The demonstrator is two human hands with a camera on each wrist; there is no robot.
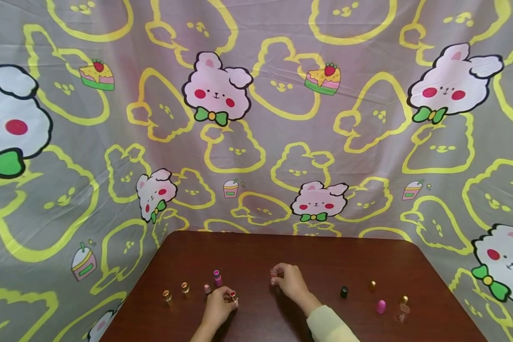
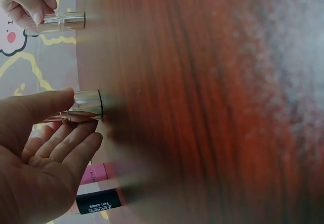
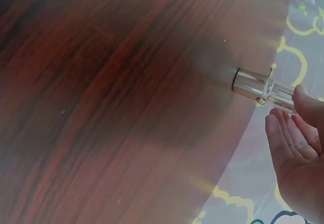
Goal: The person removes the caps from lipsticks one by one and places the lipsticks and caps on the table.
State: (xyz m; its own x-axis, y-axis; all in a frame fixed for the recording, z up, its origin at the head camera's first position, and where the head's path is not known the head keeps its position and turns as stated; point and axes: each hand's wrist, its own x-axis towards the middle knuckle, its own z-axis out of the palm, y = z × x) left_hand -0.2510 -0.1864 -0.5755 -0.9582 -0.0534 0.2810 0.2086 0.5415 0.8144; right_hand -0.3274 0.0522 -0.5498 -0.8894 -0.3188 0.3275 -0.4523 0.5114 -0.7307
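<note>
My left hand (image 1: 219, 306) pinches a lipstick (image 2: 88, 104) with a shiny metallic base and a red top, near the table's front left. The thumb is on one side and fingertips are on the other. My right hand (image 1: 292, 282), farther back and to the right, pinches another lipstick (image 3: 251, 84) by its clear upper part; its metallic base points down at the table. Beside the left hand stand a magenta lipstick (image 1: 217, 278) and a pinkish lipstick (image 1: 207, 288) with a black base (image 2: 98, 201), partly hidden by that hand in the head view.
Two gold lipsticks (image 1: 167, 298) stand at the left of the brown table (image 1: 325, 256). On the right are a black cap (image 1: 344, 291), two gold caps (image 1: 372, 285), a pink cap (image 1: 381, 306) and a clear cap (image 1: 402, 313). Patterned curtains (image 1: 278, 142) surround the table's back and sides.
</note>
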